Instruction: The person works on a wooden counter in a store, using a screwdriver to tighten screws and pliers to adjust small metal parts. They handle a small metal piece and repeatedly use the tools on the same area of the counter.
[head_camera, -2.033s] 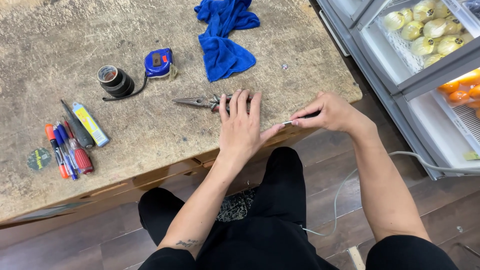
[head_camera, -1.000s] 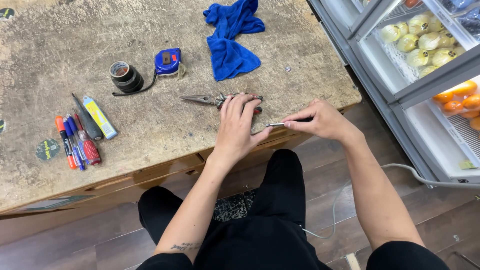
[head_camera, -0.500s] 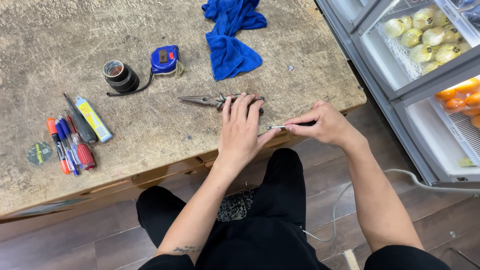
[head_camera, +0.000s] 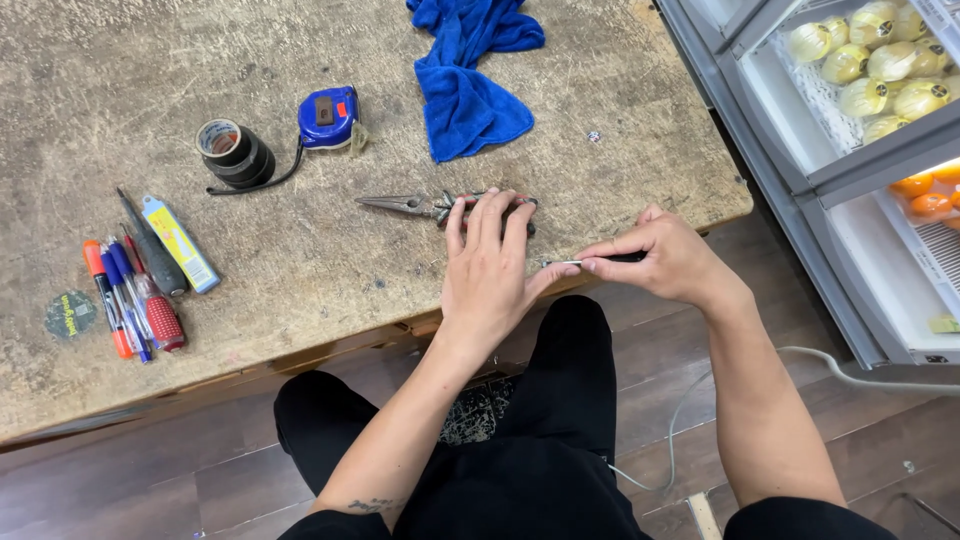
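The thin dark tool (head_camera: 590, 262) sits pinched in the right hand (head_camera: 665, 262), its tip touching the left thumb. The left hand (head_camera: 492, 270) lies flat and open on the pointy metal pliers (head_camera: 415, 206), holding nothing. A soft blue cloth (head_camera: 470, 85) lies farther back on the rough wooden table (head_camera: 300, 280)

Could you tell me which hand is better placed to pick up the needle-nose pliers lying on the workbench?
Left. The left hand already rests flat on the handles of the needle-nose pliers, while the right hand is pinching a thin metal tool.
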